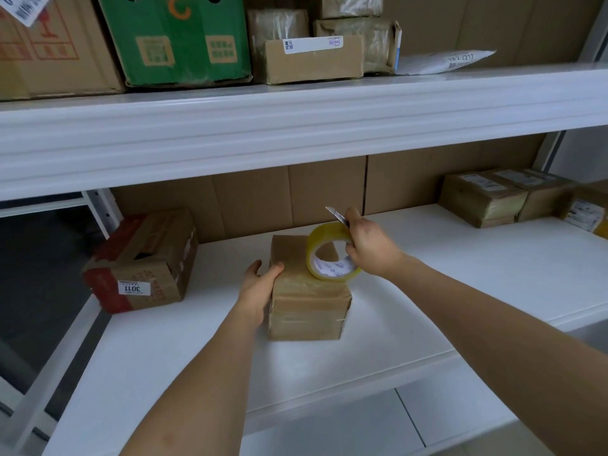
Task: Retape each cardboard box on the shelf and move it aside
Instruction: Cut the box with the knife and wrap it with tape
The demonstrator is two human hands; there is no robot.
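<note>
A small brown cardboard box, wrapped in glossy tape, sits in the middle of the white lower shelf. My left hand holds its left side, thumb over the top edge. A roll of yellowish clear tape stands on edge on the box's top. My right hand grips that roll at its right side and also holds a small utility knife, whose blade points up and to the left.
A red-and-brown box labelled 3011 stands at the shelf's left end. Several taped boxes sit at the back right. The upper shelf carries a green box, brown cartons and a white envelope.
</note>
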